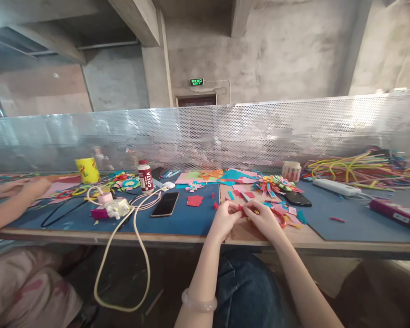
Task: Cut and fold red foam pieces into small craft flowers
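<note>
Red paper [240, 207], a small piece, is pinched between the fingertips of the left hand [226, 218] and right hand [261, 220], above a blue-topped table [187, 223]. Probably light and easily creased, it suits a gentle edge grip.

Your long worktable [182, 238] carries blue mats [182, 224] at left and right, with brown board showing between them. On the left mat you have a dark smartphone [165, 204] lying face up, red paper squares [194, 200] near it, an upright Costa bottle [145, 178], a yellow cylinder [88, 170] and a magenta block [99, 213] — plus a pale cable [108, 243] looping below the front edge. Near the middle, paper flowers [276, 183] lie heaped by a second phone [298, 198] and a clear jar [291, 172]. Toward your right sit a white corded bar [336, 187], a pink stick [337, 219] and — farther back — a tangle of coloured strands [348, 169].
</note>
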